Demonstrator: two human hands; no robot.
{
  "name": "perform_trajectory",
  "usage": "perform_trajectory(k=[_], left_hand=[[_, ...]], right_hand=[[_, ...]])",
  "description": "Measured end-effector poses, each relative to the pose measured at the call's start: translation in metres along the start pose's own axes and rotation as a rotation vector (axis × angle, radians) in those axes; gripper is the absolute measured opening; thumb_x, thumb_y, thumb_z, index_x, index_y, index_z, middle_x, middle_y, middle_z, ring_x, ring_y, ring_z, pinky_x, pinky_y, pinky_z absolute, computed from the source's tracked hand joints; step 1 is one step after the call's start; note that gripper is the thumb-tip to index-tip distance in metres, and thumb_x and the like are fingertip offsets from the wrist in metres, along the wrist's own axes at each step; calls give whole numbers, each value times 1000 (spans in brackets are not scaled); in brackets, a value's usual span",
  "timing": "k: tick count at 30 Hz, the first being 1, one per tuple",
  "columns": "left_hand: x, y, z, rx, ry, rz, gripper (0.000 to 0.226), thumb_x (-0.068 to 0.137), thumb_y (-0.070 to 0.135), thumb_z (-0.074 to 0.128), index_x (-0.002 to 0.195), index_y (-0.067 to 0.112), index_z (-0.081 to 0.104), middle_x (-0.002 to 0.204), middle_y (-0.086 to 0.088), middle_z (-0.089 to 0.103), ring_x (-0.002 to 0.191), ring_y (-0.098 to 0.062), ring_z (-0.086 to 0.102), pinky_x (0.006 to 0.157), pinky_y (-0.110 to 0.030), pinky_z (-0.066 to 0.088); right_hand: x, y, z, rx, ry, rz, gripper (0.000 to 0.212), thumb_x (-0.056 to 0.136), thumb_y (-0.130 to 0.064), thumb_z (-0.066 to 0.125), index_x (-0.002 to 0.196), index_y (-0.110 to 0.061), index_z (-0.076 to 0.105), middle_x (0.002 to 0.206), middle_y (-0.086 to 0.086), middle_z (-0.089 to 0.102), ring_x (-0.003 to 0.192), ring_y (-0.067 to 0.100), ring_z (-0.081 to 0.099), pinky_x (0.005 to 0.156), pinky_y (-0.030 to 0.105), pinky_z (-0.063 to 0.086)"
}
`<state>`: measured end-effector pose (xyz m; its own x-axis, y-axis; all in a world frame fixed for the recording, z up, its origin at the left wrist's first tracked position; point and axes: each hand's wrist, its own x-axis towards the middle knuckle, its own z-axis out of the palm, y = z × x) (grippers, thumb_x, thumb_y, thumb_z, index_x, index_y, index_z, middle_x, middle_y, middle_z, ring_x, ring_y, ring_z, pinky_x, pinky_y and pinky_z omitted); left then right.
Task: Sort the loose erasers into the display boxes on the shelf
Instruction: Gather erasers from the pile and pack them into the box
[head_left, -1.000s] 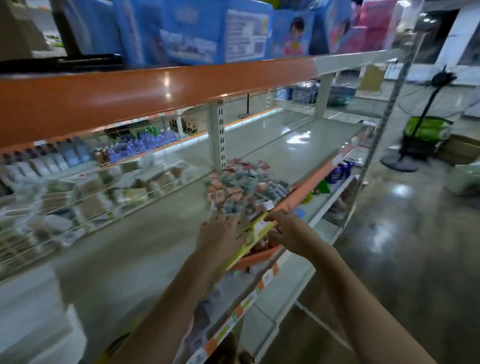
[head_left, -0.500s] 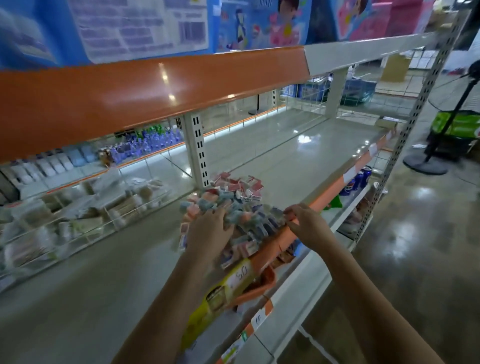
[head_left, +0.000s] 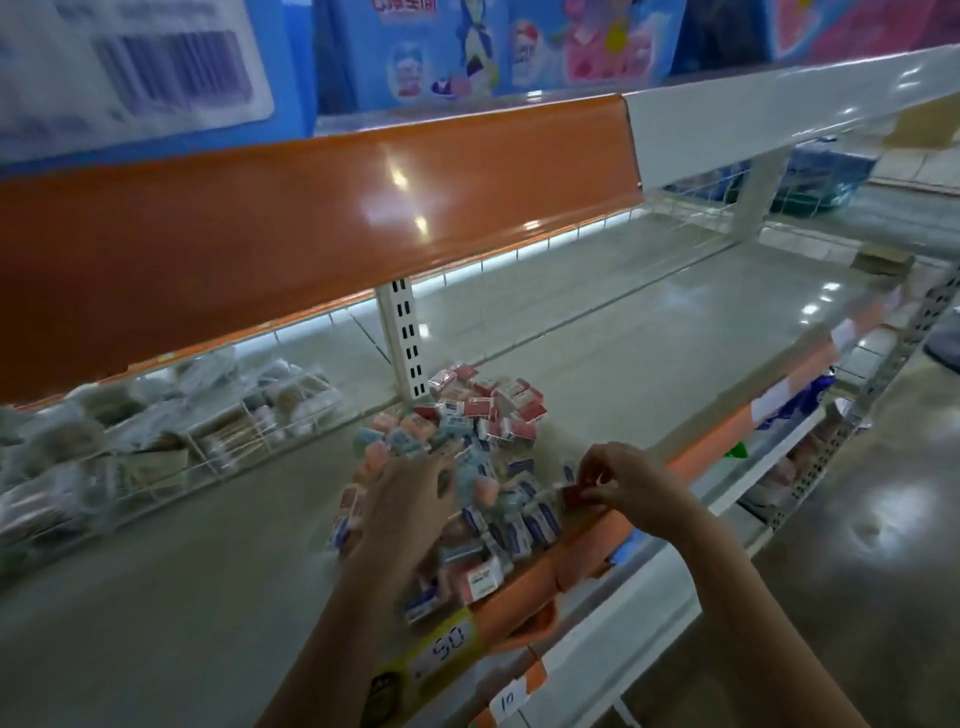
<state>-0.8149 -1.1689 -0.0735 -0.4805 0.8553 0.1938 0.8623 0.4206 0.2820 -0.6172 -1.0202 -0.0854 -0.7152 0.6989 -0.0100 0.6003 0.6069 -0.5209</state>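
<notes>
A heap of loose erasers (head_left: 467, 447) in red, blue and peach wrappers lies on the grey shelf (head_left: 649, 364) near its orange front edge (head_left: 727, 441). My left hand (head_left: 410, 499) rests flat on the left side of the heap, fingers spread over the erasers. At the heap's right edge my right hand (head_left: 628, 483) pinches a small red eraser (head_left: 574, 494) between thumb and fingers. No display box shows plainly among the erasers.
A white slotted upright (head_left: 402, 338) stands just behind the heap. Wire baskets (head_left: 208, 441) with wrapped goods sit at the left. An orange upper shelf front (head_left: 311, 218) hangs overhead. Yellow and white price tags (head_left: 441, 654) line the shelf edge. The aisle floor (head_left: 883, 519) lies to the right.
My view has moved closer to the shelf. My right hand has come off the shelf edge and picked a red eraser from the heap. My left hand stays on the heap.
</notes>
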Motion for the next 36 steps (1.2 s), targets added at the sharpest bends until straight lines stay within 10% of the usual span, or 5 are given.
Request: perform_trajectory(k=[5,12,25,36], left_hand=[[-7,7,-14,-389,-5,-192,24,96,26,51,116,21,63,90,6,62,58,5,50,49,-7,39],[-31,23,-31,-897,101,-350,25,95,8,49,95,25,66,95,0,64,65,-1,63,55,-17,50],[-122,11,-64,-987,140,-540,23,93,9,54,111,24,58,98,-6,67,86,-11,63,77,-27,50],[-250,-49,-110,-949,385,-667,36,86,0,61,105,31,61,89,-3,64,84,-11,60,72,-23,51]], right_hand=[[8,-1,-10,351,97,-114,18,77,-18,75,77,-24,58,85,-5,56,75,9,61,69,18,50],[16,-30,-19,922,-140,-193,17,86,2,60,86,-14,67,100,7,66,84,20,69,71,26,57],[2,-103,18,917,-541,-323,34,76,-2,69,107,-15,63,100,7,67,95,23,67,83,35,56],[-58,-216,83,987,-750,-344,11,89,-10,55,91,-6,65,74,8,69,60,15,67,59,22,56]])
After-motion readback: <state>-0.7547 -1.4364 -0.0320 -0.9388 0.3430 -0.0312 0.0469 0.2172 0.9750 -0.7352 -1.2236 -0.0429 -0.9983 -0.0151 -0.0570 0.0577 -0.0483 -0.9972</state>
